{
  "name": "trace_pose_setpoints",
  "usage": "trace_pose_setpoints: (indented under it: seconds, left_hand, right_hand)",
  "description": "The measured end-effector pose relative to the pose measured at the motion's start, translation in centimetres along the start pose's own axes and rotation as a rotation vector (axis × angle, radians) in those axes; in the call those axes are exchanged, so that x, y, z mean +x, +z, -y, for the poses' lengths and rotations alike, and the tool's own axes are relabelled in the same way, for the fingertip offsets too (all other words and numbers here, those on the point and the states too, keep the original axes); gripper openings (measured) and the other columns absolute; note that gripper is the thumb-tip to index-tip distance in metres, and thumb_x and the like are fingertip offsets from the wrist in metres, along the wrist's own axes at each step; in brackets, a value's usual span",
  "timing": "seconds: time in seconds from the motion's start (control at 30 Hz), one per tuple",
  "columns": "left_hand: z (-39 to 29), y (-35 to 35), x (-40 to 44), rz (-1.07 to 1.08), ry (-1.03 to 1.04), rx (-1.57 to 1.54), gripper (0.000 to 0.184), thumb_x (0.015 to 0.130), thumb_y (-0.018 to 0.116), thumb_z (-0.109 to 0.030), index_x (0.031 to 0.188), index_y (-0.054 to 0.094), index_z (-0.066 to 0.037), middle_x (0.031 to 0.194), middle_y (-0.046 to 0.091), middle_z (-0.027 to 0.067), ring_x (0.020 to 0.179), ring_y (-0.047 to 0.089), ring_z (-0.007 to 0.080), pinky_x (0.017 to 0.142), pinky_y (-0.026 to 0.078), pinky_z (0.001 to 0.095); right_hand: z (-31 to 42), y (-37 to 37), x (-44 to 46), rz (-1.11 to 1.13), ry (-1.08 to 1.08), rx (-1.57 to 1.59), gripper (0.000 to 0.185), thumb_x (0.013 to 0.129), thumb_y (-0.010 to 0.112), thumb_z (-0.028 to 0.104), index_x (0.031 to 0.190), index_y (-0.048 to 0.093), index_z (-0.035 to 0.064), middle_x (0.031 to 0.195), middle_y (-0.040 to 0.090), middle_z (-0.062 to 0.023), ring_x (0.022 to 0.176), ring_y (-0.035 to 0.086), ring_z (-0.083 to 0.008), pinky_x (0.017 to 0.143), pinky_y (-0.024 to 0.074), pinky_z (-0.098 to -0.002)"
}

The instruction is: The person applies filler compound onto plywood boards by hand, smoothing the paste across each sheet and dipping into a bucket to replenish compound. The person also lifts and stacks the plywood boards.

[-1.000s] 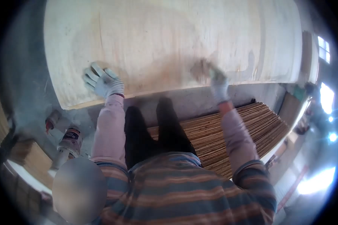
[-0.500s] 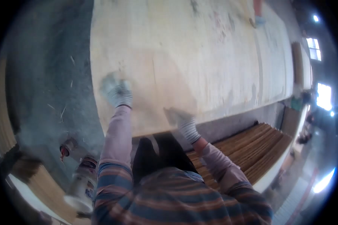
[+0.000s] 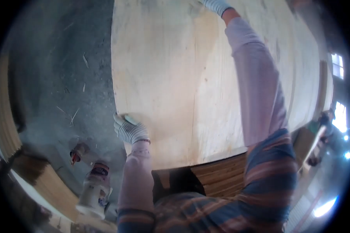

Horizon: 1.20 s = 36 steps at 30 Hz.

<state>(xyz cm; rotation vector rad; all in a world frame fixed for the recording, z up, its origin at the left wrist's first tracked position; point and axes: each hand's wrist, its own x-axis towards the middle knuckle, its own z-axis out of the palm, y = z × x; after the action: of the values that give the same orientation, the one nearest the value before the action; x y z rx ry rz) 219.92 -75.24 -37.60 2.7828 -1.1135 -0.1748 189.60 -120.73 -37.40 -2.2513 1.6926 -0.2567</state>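
A wide, pale wood veneer sheet [image 3: 163, 97] lies in front of me, its surface marked with darker patches and fine grain lines. At its near left edge is my left hand [image 3: 131, 130], in a white-and-grey striped glove. The fingers bend over the edge and the thumb lies on top, so the hand is closed on the sheet. My right hand [image 3: 217, 5], gloved the same way, reaches far across the sheet to the top of the view. Its fingers are cut off by the frame, so their pose is hidden.
Stacked brown sheets [image 3: 225, 176] stand below the near edge. On the grey floor [image 3: 62, 77] to the left lie wood splinters, a small red-stained pot [image 3: 77, 153] and a whitish bucket [image 3: 95, 190]. More stacked boards [image 3: 52, 190] are at lower left.
My right hand has moved from the near edge far forward across the sheet. My left hand has settled at the left edge. Another person's hand at the far side has gone from sight.
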Motion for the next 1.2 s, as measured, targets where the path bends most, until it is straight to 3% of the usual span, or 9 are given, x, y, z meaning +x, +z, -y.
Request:
trace_pose_setpoints:
  seconds: [0.07,0.2,0.3,0.53,0.8,0.9,1.0,1.1,1.2]
  left_hand:
    - [0.5,1.2,0.0,-0.07,0.049,0.007,0.045,0.091,0.048,-0.031,0.125,0.047,-0.001,0.105,0.058,0.0201,0.096,0.056,0.039,0.083,0.045,0.05]
    - [0.1,0.8,-0.1,-0.008,0.001,0.044,0.046,0.09,0.049,-0.032,0.124,0.047,-0.001,0.104,0.058,0.0197,0.095,0.056,0.0372,0.081,0.046,0.0488]
    - [0.1,0.6,-0.2,-0.044,-0.004,0.026,0.047,0.089,0.05,-0.033,0.125,0.047,-0.002,0.102,0.058,0.0195,0.093,0.057,0.0361,0.078,0.047,0.0478]
    - [2.7,-0.1,-0.7,0.029,0.111,-0.057,0.055,0.089,0.051,-0.038,0.129,0.043,-0.002,0.101,0.057,0.0212,0.087,0.057,0.0373,0.073,0.047,0.0489]
    - [7.1,-1.7,1.1,0.43,0.217,-0.137,0.048,0.095,0.038,-0.043,0.113,0.054,-0.002,0.107,0.063,0.0225,0.097,0.061,0.0408,0.083,0.05,0.0474]
    - [7.6,-0.5,1.0,0.353,0.221,-0.199,0.048,0.097,0.032,-0.043,0.109,0.057,-0.003,0.106,0.065,0.021,0.097,0.062,0.0399,0.083,0.05,0.047]
    - [7.8,0.0,1.1,0.326,0.239,-0.274,0.048,0.097,0.033,-0.043,0.109,0.057,-0.004,0.106,0.065,0.0211,0.097,0.062,0.0396,0.083,0.05,0.0475]
    - [8.2,0.4,1.4,0.378,0.229,-0.132,0.047,0.097,0.033,-0.041,0.11,0.057,-0.003,0.106,0.064,0.0222,0.098,0.061,0.0403,0.084,0.049,0.0481]
    - [8.0,0.1,1.1,0.372,0.242,-0.184,0.049,0.098,0.031,-0.041,0.111,0.056,-0.001,0.106,0.064,0.0243,0.099,0.061,0.0408,0.083,0.049,0.0476]
  right_hand:
    - [-0.9,1.9,-2.1,0.097,-0.504,-0.206,0.036,0.095,0.046,0.042,0.119,0.065,0.0229,0.12,0.065,-0.0028,0.11,0.06,-0.0227,0.096,0.0416,-0.0385]
    - [10.9,-2.1,-23.5,0.438,0.13,0.353,0.029,0.091,0.061,0.022,0.118,0.065,0.0112,0.106,0.07,-0.0097,0.095,0.067,-0.0193,0.08,0.0523,-0.0309]
    - [13.7,3.7,-41.5,0.092,-0.187,0.547,0.031,0.09,0.06,0.009,0.12,0.063,0.0138,0.124,0.063,-0.0069,0.114,0.059,-0.0236,0.096,0.0469,-0.0331]
    - [31.2,6.2,-66.6,-0.017,0.229,0.19,0.039,0.084,0.061,0.002,0.123,0.06,0.0074,0.12,0.063,-0.0133,0.108,0.062,-0.0266,0.095,0.0478,-0.0364]
    - [29.6,1.1,-56.8,-0.583,0.943,1.556,0.021,0.092,0.055,0.007,0.109,0.067,0.0007,0.118,0.064,-0.0121,0.1,0.061,-0.0157,0.086,0.0515,-0.0331]
    - [20.6,3.3,-49.8,-0.407,0.331,0.996,0.025,0.094,0.052,0.01,0.11,0.064,-0.0067,0.117,0.063,-0.0129,0.099,0.06,-0.0157,0.085,0.0489,-0.0297]
    - [13.3,4.6,-39.9,-0.189,0.581,0.938,0.027,0.095,0.053,0.015,0.113,0.064,-0.0012,0.117,0.065,-0.0092,0.099,0.06,-0.0143,0.086,0.0474,-0.0283]
    - [16.6,-0.3,-35.7,0.278,0.172,0.061,0.026,0.091,0.06,0.013,0.115,0.066,0.0066,0.12,0.065,-0.0056,0.101,0.063,-0.0168,0.088,0.0487,-0.0297]
    - [16.9,5.3,-45.2,0.148,0.019,0.508,0.032,0.086,0.065,0.008,0.117,0.065,0.0106,0.123,0.064,-0.0043,0.107,0.063,-0.0228,0.092,0.049,-0.0314]
